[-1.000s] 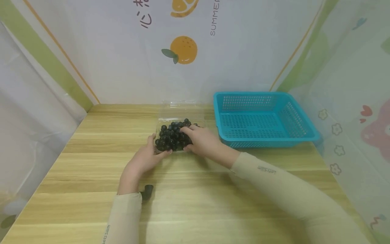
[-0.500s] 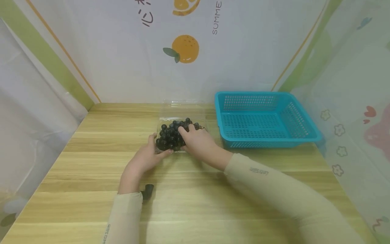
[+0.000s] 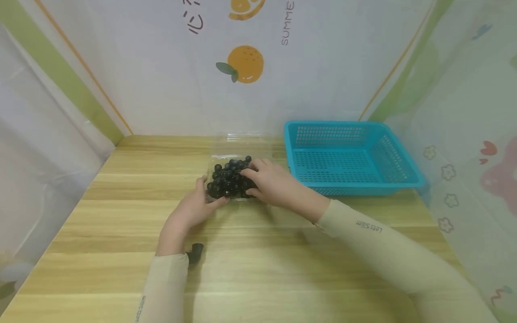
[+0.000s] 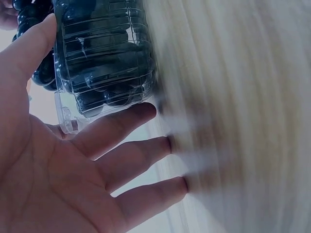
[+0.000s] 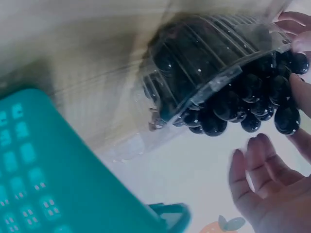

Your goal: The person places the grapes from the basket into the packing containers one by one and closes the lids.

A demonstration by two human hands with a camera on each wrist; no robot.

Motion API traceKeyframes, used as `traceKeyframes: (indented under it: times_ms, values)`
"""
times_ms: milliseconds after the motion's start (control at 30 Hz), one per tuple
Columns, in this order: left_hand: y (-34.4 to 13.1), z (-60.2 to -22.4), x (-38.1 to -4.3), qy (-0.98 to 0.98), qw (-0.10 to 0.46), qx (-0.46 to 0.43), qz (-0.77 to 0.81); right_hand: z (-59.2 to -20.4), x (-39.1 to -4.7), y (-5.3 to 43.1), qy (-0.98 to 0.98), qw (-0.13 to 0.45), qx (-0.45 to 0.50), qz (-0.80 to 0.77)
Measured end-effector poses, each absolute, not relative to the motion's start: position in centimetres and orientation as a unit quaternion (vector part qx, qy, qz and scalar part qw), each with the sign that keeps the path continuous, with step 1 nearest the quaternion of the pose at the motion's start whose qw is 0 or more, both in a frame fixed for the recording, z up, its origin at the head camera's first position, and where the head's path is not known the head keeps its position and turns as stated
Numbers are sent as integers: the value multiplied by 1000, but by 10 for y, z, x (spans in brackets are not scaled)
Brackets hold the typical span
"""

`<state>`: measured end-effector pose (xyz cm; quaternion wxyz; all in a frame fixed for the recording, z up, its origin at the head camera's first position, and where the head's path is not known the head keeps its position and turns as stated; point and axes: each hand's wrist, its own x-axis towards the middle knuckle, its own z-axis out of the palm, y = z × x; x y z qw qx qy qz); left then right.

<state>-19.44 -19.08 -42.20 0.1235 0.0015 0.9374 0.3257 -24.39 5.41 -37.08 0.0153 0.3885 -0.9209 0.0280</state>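
Observation:
A clear plastic box heaped with dark grapes stands on the table, its see-through lid lying back behind it. My left hand holds the box at its left end, with the thumb on the rim and the other fingers spread at the side and down near the tabletop. Over the right part of the grapes is my right hand. In the right wrist view its thumb touches the grapes, while its loosely bent fingers stay apart from them. The grapes beneath this hand are partly hidden.
A blue mesh basket stands to the right of the box, close to my right hand. Beside my left wrist is a small black object. The wooden tabletop ends at a printed curtain behind.
My right hand first reached a little further left over the grapes, then drew back to the right. The left hand and the box have stayed in place.

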Motion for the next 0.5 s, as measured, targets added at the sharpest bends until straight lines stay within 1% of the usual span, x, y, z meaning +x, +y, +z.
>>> traceKeyframes:
  times_ms: [300,500]
  values:
    - [-190,-423,-195,937,125,0,326,-368,-240,50,-898,52,437,18]
    - [-191,-422,-195,937,123,7,326,-376,-244,46,-906,3,421,50]
